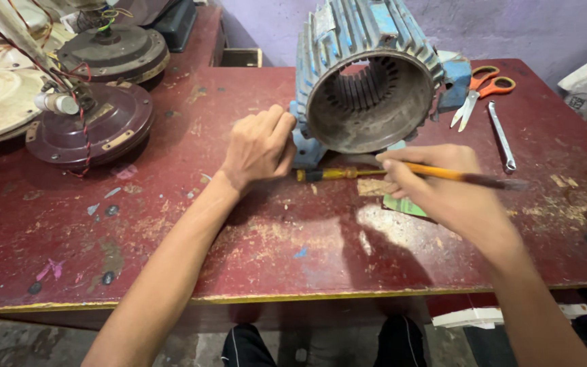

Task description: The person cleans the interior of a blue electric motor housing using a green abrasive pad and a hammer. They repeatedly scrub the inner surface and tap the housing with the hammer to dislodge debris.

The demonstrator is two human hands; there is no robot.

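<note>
From the head camera, a blue finned motor housing (365, 68) lies on its side on a worn red table (171, 224), its open round end facing the person and showing the slotted bore inside. The left hand (259, 146) is curled loosely against the housing's lower left edge, fingers bent and touching the blue casting near its foot. The right hand (436, 183) grips a yellow-handled brush (402, 171) that lies nearly level just below the housing's rim; its dark tip points right and looks blurred, so the bristles are hard to make out. A green scrap (402, 204) sits under this hand.

To the right of the housing rest orange-handled scissors (480, 92) and a metal wrench (502, 136), well apart from the hands. At the far left stand brown ceiling-fan motors (96, 126) with loose red wires (69, 75).
</note>
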